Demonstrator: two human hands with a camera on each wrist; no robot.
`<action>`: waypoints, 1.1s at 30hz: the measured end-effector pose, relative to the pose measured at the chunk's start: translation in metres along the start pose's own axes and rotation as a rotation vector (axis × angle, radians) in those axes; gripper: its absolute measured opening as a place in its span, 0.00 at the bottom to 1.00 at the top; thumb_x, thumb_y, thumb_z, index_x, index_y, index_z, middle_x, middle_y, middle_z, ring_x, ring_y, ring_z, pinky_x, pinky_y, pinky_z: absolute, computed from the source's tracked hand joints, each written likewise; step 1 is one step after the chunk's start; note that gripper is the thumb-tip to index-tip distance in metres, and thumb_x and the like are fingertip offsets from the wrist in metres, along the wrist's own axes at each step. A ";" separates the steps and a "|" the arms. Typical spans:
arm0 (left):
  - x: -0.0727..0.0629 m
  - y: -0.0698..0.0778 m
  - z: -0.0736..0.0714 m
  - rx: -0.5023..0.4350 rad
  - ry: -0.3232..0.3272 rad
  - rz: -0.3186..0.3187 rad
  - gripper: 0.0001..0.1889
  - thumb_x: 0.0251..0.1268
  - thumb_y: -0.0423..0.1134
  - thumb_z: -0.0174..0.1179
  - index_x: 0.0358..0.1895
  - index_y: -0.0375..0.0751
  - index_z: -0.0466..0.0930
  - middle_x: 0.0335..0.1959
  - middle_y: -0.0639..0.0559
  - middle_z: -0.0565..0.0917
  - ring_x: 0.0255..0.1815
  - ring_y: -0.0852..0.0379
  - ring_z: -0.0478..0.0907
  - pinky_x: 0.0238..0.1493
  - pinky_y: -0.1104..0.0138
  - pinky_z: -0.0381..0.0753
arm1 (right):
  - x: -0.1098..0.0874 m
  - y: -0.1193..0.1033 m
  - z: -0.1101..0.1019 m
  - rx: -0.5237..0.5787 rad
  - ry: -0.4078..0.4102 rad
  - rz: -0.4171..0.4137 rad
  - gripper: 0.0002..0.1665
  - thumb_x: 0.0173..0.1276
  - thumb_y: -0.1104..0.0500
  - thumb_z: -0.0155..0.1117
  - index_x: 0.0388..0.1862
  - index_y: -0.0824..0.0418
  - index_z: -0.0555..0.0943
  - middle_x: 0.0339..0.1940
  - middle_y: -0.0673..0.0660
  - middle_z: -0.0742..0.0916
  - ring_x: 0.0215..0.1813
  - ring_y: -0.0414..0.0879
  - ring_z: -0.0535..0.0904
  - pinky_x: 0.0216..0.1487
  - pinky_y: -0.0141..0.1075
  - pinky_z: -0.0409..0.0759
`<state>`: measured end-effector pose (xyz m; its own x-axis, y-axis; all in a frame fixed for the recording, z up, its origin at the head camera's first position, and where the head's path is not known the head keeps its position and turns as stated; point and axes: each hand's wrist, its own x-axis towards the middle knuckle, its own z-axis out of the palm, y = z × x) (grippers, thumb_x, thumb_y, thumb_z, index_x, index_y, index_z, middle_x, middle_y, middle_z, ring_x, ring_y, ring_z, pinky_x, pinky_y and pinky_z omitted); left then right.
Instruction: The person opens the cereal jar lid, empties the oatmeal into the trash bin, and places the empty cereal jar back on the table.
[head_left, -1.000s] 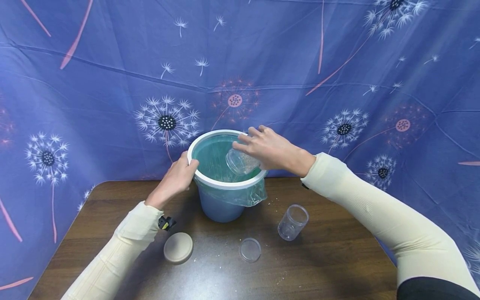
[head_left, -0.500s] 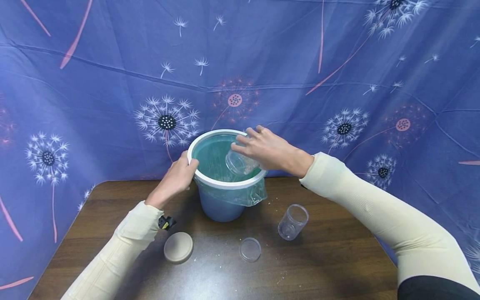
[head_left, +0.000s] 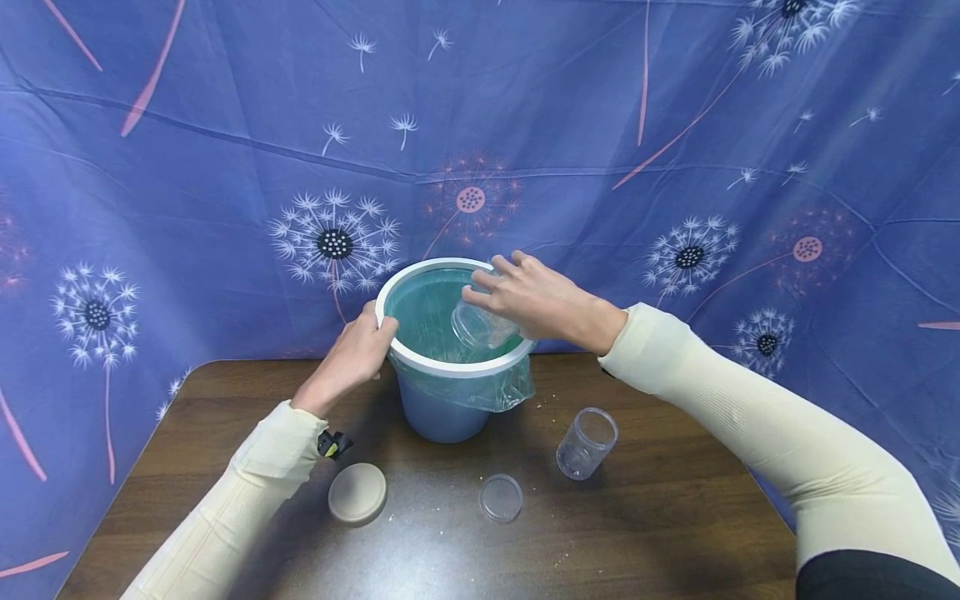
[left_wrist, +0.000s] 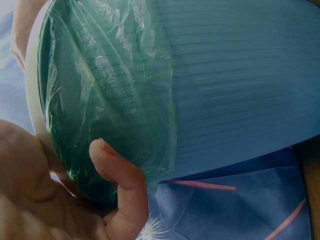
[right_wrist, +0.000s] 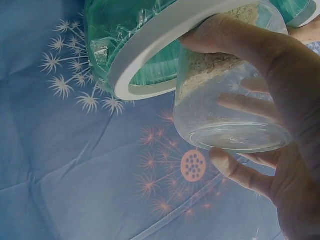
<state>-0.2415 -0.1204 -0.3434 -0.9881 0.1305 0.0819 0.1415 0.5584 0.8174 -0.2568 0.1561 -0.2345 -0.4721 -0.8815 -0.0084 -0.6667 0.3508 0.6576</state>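
A blue bucket (head_left: 442, 412) with a white rim ring (head_left: 427, 364) stands at the back of the table, lined with a green plastic bag (left_wrist: 110, 100). My left hand (head_left: 358, 350) grips the ring on the left side, thumb on top and a curled finger (left_wrist: 127, 185) against the bag outside. Over the right side of the mouth, my right hand (head_left: 536, 300) holds a clear jar (right_wrist: 220, 110), tilted with its opening toward the inside of the bucket. Pale, flaky crumbs (right_wrist: 207, 70) lie along the jar's wall. The bucket's bottom is hidden.
On the brown table (head_left: 645, 533) stand a second clear jar (head_left: 585, 446), uncovered, at right, and a clear round lid (head_left: 500, 498) near the middle. A beige round lid (head_left: 357, 495) lies by the left forearm. Pale crumbs are scattered about. A patterned blue cloth (head_left: 225, 183) hangs right behind.
The right hand and the tilted jar shift very slightly left early on, then hold still. The left hand keeps its place on the rim.
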 end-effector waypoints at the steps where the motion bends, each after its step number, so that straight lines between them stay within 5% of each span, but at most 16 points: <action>1: 0.000 0.000 0.000 0.002 0.000 -0.001 0.30 0.76 0.45 0.40 0.73 0.28 0.62 0.40 0.38 0.79 0.19 0.52 0.78 0.27 0.60 0.82 | 0.000 0.000 0.000 0.000 -0.001 -0.001 0.36 0.67 0.54 0.79 0.70 0.56 0.75 0.60 0.59 0.83 0.51 0.60 0.79 0.45 0.49 0.80; 7: 0.000 0.001 0.000 0.001 -0.008 0.001 0.31 0.77 0.46 0.40 0.74 0.28 0.61 0.40 0.39 0.78 0.18 0.52 0.78 0.27 0.60 0.81 | -0.001 0.001 -0.001 0.001 -0.014 -0.001 0.37 0.63 0.66 0.75 0.71 0.55 0.75 0.62 0.59 0.82 0.51 0.60 0.79 0.45 0.49 0.80; 15: 0.000 -0.001 -0.002 0.007 -0.007 -0.007 0.30 0.78 0.47 0.40 0.73 0.29 0.62 0.39 0.39 0.78 0.19 0.51 0.78 0.28 0.59 0.81 | 0.003 0.003 -0.002 0.009 -0.004 -0.019 0.36 0.62 0.65 0.75 0.69 0.54 0.76 0.61 0.58 0.83 0.50 0.60 0.79 0.44 0.49 0.79; 33: -0.001 -0.001 -0.001 0.009 -0.005 0.011 0.29 0.79 0.46 0.40 0.73 0.28 0.62 0.34 0.42 0.77 0.20 0.53 0.77 0.27 0.60 0.81 | 0.005 0.006 -0.004 0.001 -0.051 -0.015 0.40 0.61 0.66 0.77 0.73 0.52 0.76 0.62 0.59 0.83 0.53 0.61 0.79 0.58 0.54 0.73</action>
<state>-0.2411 -0.1220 -0.3436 -0.9861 0.1412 0.0881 0.1533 0.5639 0.8115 -0.2604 0.1526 -0.2276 -0.4910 -0.8693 -0.0566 -0.6743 0.3381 0.6565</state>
